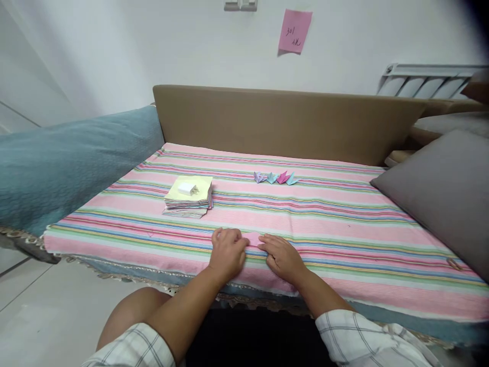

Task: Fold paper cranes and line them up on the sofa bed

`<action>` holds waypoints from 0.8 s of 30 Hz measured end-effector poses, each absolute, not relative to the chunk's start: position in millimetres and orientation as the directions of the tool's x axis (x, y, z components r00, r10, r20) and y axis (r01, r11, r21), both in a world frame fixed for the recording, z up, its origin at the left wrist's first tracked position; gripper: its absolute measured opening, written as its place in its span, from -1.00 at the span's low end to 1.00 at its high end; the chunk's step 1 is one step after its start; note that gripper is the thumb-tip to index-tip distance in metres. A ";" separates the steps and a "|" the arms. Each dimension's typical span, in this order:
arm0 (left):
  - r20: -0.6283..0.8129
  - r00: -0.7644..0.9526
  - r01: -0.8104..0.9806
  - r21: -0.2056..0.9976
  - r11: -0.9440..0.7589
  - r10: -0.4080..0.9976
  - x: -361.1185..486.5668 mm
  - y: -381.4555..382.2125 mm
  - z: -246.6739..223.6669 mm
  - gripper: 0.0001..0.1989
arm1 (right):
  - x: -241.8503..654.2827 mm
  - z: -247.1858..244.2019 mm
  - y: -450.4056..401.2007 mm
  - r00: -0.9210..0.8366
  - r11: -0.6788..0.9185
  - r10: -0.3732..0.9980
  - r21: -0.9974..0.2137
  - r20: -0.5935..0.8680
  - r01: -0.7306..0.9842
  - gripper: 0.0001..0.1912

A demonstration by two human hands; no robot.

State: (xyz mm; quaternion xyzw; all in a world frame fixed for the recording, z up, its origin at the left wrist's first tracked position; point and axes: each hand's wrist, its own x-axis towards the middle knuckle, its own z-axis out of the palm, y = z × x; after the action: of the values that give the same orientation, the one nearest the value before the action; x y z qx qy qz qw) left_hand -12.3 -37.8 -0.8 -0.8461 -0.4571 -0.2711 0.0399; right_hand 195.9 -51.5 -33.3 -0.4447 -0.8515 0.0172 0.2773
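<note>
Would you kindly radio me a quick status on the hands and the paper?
Left hand, right hand: both on pink paper. Paper on striped cloth. Paper stack, folded shapes beyond, not in the way.

A cushion (439, 193) and probable radiator (431, 70) suggest a home.

left grip (229, 253): curled, palm down | right grip (281, 257): fingers pointing inward | forearms (186, 312): reaching forward

Pink note (295, 31) on white wall (210, 51): handwritten "301" (291, 31) in dark ink; second scrawl (296, 42) below, can't make it out.
</note>
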 end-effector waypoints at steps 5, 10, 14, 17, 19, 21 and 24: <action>0.430 0.559 0.749 0.105 -0.654 0.709 1.8 -48.4 -8.5 -0.63 | 194.7 -32.4 -52.0 -0.447 0.601 0.768 -0.276 0.458 0.750 -0.52; 0.405 0.546 0.761 0.126 -0.636 0.734 -3.4 -44.4 -11.9 -0.67 | 198.6 -30.8 -49.8 -0.457 0.633 0.744 -0.293 0.488 0.717 -0.57; 0.404 0.533 0.764 0.148 -0.628 0.744 -7.7 -43.7 -10.7 -0.68 | 203.2 -31.9 -47.2 -0.458 0.649 0.729 -0.301 0.508 0.699 -0.61; 0.396 0.527 0.774 0.143 -0.617 0.753 -9.0 -43.8 -9.0 -0.70 | 204.7 -34.0 -46.8 -0.454 0.646 0.728 -0.291 0.514 0.706 -0.61; 0.396 0.523 0.780 0.136 -0.611 0.755 -9.8 -43.3 -7.9 -0.72 | 204.7 -34.5 -47.2 -0.452 0.640 0.730 -0.281 0.512 0.715 -0.61; 0.404 0.517 0.784 0.128 -0.607 0.754 -10.9 -42.1 -6.5 -0.75 | 204.2 -34.0 -47.6 -0.452 0.635 0.735 -0.279 0.504 0.721 -0.61; 0.420 0.505 0.789 0.131 -0.601 0.754 -12.4 -40.2 -3.2 -0.81 | 203.1 -31.9 -48.3 -0.458 0.632 0.740 -0.278 0.493 0.723 -0.61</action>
State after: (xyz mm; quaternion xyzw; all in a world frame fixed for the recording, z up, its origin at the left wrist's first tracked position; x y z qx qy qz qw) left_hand -12.4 -40.2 -3.2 -0.8666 -0.4450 -0.2225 0.0389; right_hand 203.1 -48.3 -31.9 -0.4285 -0.8536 0.0144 0.2957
